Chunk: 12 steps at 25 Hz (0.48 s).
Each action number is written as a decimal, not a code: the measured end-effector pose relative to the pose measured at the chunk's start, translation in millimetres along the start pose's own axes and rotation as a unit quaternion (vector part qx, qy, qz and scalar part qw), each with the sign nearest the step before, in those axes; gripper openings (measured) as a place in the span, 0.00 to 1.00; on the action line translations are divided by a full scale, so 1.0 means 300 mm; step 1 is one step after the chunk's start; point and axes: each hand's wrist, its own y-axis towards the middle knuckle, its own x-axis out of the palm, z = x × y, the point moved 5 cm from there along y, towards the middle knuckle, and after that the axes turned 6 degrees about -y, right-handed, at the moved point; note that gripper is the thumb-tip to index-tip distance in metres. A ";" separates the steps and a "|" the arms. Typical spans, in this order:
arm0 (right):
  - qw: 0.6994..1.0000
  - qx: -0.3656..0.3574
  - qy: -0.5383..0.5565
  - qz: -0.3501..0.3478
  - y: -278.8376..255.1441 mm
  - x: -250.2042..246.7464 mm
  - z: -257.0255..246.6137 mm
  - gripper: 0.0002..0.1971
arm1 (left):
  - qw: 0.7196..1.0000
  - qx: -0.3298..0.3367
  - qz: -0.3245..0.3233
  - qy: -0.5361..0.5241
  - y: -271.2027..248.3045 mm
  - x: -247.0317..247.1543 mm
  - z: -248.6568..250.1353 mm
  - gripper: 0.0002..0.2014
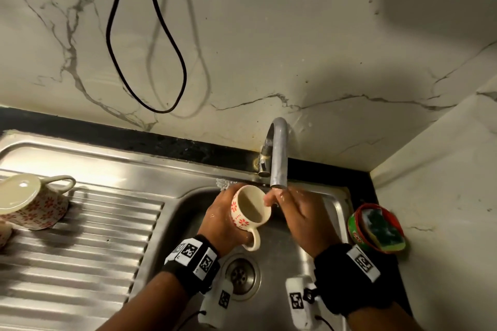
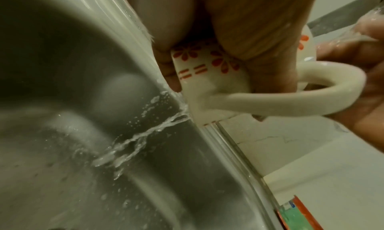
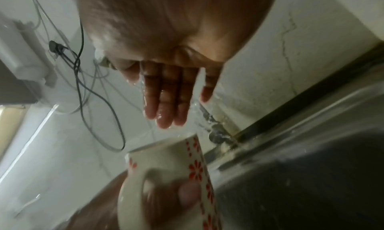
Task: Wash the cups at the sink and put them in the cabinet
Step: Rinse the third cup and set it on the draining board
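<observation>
A cream cup with red flowers (image 1: 250, 209) is tilted over the sink basin (image 1: 285, 247), mouth up towards me. My left hand (image 1: 219, 219) grips it round the body, with the handle (image 1: 254, 240) pointing at me. In the left wrist view water runs off the cup (image 2: 207, 79) into the basin. My right hand (image 1: 293, 209) is under the tap spout (image 1: 279, 158), wet, its straight fingers (image 3: 166, 102) just above the cup's rim (image 3: 162, 144). A second matching cup (image 1: 32, 201) lies on its side on the drainboard at the far left.
The ribbed steel drainboard (image 1: 88, 247) fills the left. A red tub with a green sponge (image 1: 376, 228) stands on the counter to the right of the basin. The drain (image 1: 240, 275) is below my hands. A black cable (image 1: 150, 35) hangs on the marble wall.
</observation>
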 end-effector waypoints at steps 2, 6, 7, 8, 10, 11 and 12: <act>0.981 -0.048 -0.147 -0.120 -0.029 0.057 -0.052 0.26 | 0.999 0.024 -0.029 -0.013 -0.010 0.019 0.005 0.45; 0.945 0.256 0.167 -0.118 0.000 0.179 0.032 0.29 | 0.975 0.088 -0.046 0.196 -0.013 0.096 0.052 0.44; 0.897 0.346 0.256 -0.101 -0.010 0.200 0.032 0.32 | 0.964 0.089 -0.034 0.247 -0.009 0.091 0.064 0.42; 0.905 0.347 0.223 -0.107 -0.012 0.196 0.011 0.36 | 0.960 0.091 -0.031 0.263 -0.001 0.090 0.063 0.41; 0.949 0.275 0.113 -0.108 -0.023 0.192 0.005 0.34 | 0.970 0.088 -0.054 0.221 0.013 0.080 0.054 0.40; 0.956 0.258 0.085 -0.111 -0.028 0.208 0.034 0.31 | 0.971 0.076 -0.069 0.218 0.012 0.080 0.048 0.41; 0.934 0.286 0.181 -0.114 -0.032 0.226 0.038 0.30 | 0.964 0.071 -0.069 0.247 0.004 0.084 0.047 0.43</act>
